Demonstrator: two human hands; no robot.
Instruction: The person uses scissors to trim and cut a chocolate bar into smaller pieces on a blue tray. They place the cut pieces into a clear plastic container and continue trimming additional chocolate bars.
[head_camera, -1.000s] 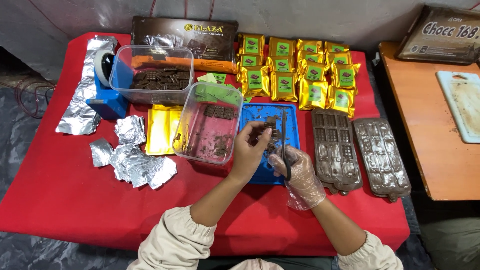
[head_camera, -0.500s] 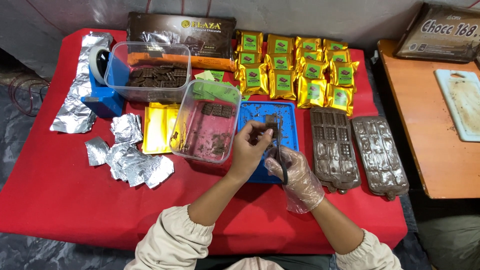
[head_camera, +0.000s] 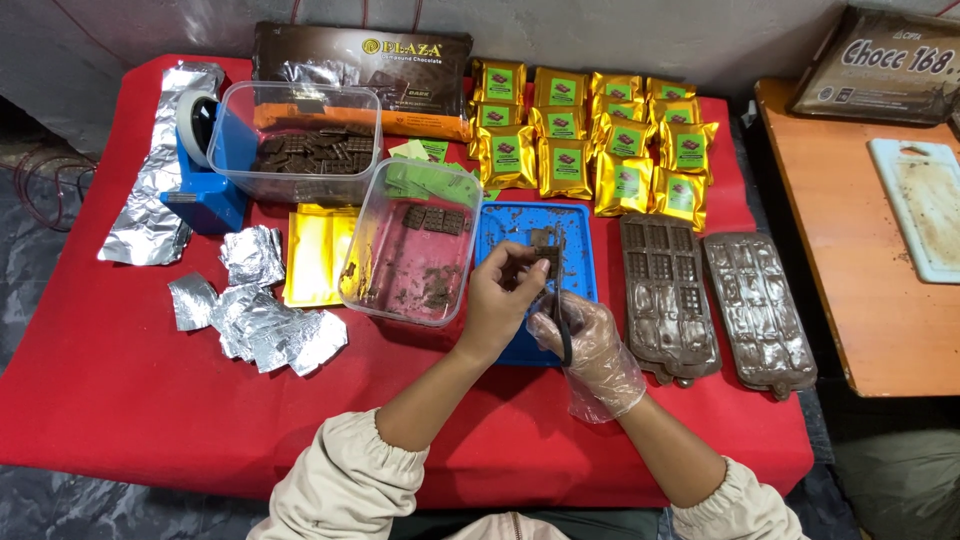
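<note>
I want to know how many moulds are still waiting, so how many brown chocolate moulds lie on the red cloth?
2. Both lie side by side, right of the blue tray: one brown mould next to the tray, the other brown mould near the table's right edge. None looks hidden.

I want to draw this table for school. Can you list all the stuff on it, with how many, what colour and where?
Chocolate piece: one, brown, pinched in the left hand over the blue tray.
Scissors: one, dark, in the right hand.
Blue tray: one, middle of the red table.
Clear tubs: two, one tilted by the tray, one behind holding chocolate pieces.
Gold packets: about fifteen, green labels, at the back.
Chocolate moulds: two, brown, right of the tray.
Foil scraps: several, silver, left.
Tape dispenser: one, blue, far left.
Cutting board: one, white, on the wooden side table.
Hands: left hand bare, right hand in a clear glove.
</note>
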